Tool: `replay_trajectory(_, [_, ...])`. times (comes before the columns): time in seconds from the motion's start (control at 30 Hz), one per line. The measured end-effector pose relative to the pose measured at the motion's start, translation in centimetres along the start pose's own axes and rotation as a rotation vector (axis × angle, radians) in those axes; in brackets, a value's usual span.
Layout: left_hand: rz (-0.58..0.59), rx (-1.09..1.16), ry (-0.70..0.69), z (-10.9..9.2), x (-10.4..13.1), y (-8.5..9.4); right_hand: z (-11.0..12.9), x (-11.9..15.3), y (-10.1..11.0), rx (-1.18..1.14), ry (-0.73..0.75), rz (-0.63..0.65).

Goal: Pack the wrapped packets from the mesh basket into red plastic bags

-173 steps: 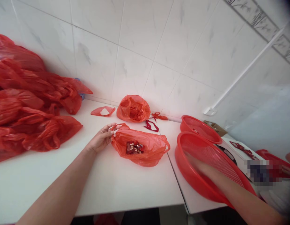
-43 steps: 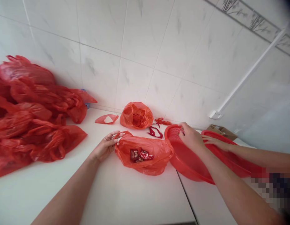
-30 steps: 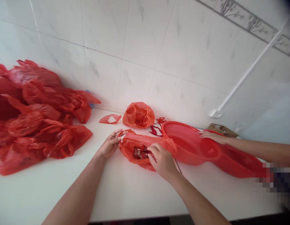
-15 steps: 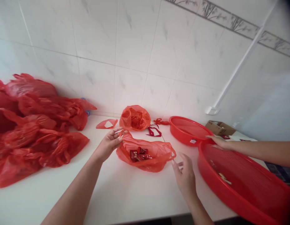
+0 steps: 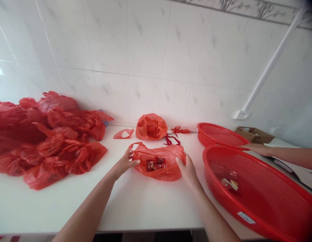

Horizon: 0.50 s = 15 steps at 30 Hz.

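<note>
A thin red plastic bag (image 5: 156,175) lies on the white table with its mouth facing me. Small dark red wrapped packets (image 5: 156,164) show inside it. My left hand (image 5: 125,164) holds the bag's left edge by the handle, thumb pointing toward the opening. On the other side, my right hand (image 5: 187,168) grips the right edge, with the thumb over the rim and the fingers mostly hidden behind the plastic.
Filled red bags (image 5: 62,141) pile up at left. Behind are another open red bag (image 5: 151,127) and a dark red ribbon (image 5: 173,138). At right, another person's hand (image 5: 256,149) is at the big red baskets (image 5: 208,174), with a cardboard box (image 5: 255,134) behind.
My right hand has closed on the bag's right edge, having been apart from it. The view has shifted, and the near basket has moved, now showing more small packets inside.
</note>
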<state>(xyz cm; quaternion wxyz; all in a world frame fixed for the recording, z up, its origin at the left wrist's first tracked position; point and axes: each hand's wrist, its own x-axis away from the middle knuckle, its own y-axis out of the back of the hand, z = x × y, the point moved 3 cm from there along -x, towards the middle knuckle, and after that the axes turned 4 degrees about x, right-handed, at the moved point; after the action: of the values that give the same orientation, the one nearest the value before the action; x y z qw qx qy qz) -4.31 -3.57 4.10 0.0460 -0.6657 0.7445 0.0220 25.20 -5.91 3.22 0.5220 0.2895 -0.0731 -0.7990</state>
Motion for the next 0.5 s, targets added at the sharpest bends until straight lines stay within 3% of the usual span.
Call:
replay_trajectory(0.07, [-0.026,0.022,0.004,-1.0,-0.9,-1.2,1.0,-1.6,-0.5,-0.071,-0.014,0.134])
replay_trajectory(0.13, [-0.093,0.02,-0.025,-2.6,-1.9,-1.6,2.6,-3.4,0.4,-0.193,-0.025,0.13])
replay_trajectory(0.23, [-0.171,0.042,-0.157,-6.0,-2.9,-1.1,5.4,-5.7,3.8,-0.47,0.021,-0.17])
replay_trajectory(0.3, [-0.223,0.04,-0.258,-8.2,-3.1,-0.7,6.8,-6.8,5.7,-0.583,0.022,-0.289])
replay_trajectory(0.4, [-0.279,0.003,-0.308,-10.1,-3.0,-0.8,7.9,-7.6,6.5,-0.615,-0.053,-0.24])
replay_trajectory(0.5, [-0.181,0.066,-0.256,-10.0,-2.6,-1.4,7.9,-7.1,5.5,-0.645,-0.026,-0.126])
